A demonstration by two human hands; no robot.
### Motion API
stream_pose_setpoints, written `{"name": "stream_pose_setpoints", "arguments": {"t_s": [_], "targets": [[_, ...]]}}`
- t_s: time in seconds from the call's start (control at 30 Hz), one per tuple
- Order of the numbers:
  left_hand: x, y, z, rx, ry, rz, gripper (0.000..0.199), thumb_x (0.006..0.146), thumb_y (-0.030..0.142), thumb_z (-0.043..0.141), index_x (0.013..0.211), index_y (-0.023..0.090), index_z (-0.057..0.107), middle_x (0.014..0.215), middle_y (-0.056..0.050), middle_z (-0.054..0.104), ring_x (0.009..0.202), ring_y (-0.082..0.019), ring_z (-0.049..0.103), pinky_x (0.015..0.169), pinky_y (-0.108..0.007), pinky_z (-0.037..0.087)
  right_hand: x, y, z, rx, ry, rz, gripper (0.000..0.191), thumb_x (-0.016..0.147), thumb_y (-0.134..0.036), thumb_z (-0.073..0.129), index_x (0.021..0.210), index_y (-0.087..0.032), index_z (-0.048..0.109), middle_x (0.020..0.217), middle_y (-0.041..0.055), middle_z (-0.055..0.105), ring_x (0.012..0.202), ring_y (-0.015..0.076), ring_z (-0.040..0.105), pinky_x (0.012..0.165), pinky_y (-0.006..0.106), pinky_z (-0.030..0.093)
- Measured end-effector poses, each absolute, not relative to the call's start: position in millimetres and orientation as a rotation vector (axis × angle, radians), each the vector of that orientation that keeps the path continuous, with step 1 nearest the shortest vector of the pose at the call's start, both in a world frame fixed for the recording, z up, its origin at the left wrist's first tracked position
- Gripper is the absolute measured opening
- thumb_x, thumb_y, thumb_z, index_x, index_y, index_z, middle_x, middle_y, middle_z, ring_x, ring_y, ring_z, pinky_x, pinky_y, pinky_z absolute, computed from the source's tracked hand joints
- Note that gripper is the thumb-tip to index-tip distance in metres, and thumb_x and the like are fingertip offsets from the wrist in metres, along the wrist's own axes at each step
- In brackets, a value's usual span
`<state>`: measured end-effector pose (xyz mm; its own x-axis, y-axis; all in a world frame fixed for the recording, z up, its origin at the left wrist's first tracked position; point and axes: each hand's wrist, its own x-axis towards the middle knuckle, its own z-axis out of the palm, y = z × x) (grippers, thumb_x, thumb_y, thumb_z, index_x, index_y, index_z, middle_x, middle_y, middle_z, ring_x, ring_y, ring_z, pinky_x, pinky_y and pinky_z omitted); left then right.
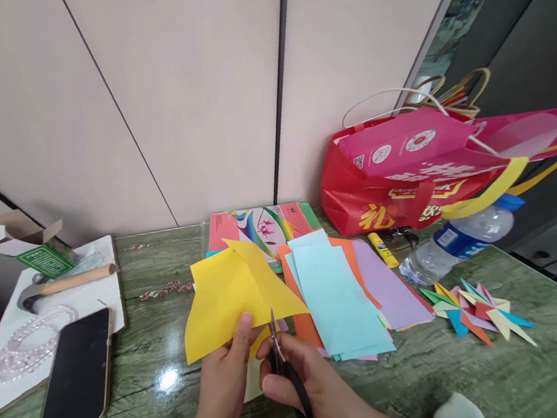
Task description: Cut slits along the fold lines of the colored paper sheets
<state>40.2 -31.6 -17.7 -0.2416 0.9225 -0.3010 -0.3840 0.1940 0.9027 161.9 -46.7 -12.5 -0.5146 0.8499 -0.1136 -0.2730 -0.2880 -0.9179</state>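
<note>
My left hand [226, 376] is closed on a folded sheet of yellow paper [227, 288], thumb on top near its lower edge. The sheet is lifted off the table and a crease runs up its middle. In my right hand [312, 373] is a pair of scissors [294, 385] with black handles, its blades pointing up at the paper's lower edge. Whether the blades are cutting into the sheet, I cannot tell. Under my hands lies a pale yellow piece of paper [252, 381], partly hidden. Just right of the yellow sheet is a stack of light blue paper [339, 302].
Purple paper [388, 290], a glue stick [382, 249], a water bottle [463, 238] and folded paper stars [476, 310] lie to the right. A red bag [356, 186] stands behind. On the left are a phone [74, 380], a hammer-like tool [70, 281], beads [32, 344] and a green box [45, 257].
</note>
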Motion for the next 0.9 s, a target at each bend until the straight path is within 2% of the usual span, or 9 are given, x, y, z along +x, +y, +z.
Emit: {"name": "stream_pose_setpoints", "arguments": {"t_s": [0.23,0.4,0.6,0.9], "targets": [[38.8,-32.9,-20.9,0.875,1.479,1.336,0.043,0.065,0.051,0.064,0.087,0.014,0.067,0.098,-0.012,0.071,0.095,-0.029,0.062,0.090,-0.040,0.043,162.8,-44.8,-12.4,-0.789,-1.139,1.911,0.041,0.068,-0.047,0.069,0.083,-0.018,0.046,0.068,-0.0038,0.042,0.060,0.0090,0.033,0.055,0.023,0.026],[38.6,-33.8,-15.6,0.993,1.583,1.344,0.040,0.066,0.051,0.062,0.084,0.016,0.068,0.095,-0.010,0.072,0.096,-0.029,0.061,0.091,-0.040,0.041,161.6,-44.7,-8.3,-0.817,-1.126,1.954,0.047,0.060,-0.051,0.073,0.081,-0.019,0.045,0.066,-0.0046,0.042,0.058,0.0092,0.034,0.055,0.023,0.026],[41.5,-35.7,-7.5,1.006,1.632,1.357,0.028,0.063,0.044,0.068,0.078,0.021,0.071,0.091,-0.006,0.073,0.097,-0.028,0.061,0.094,-0.035,0.039,161.7,-44.9,-8.4,-0.851,-1.155,1.908,0.047,0.061,-0.054,0.070,0.081,-0.020,0.045,0.066,-0.0045,0.039,0.059,0.0100,0.032,0.054,0.024,0.025],[39.5,-37.0,-10.2,1.041,1.652,1.316,0.030,0.066,0.047,0.064,0.079,0.020,0.071,0.090,-0.006,0.073,0.094,-0.027,0.062,0.092,-0.034,0.042,162.9,-44.0,-9.9,-0.789,-1.156,1.916,0.045,0.063,-0.050,0.071,0.083,-0.019,0.045,0.066,-0.0043,0.040,0.059,0.0097,0.032,0.054,0.024,0.024]]}}
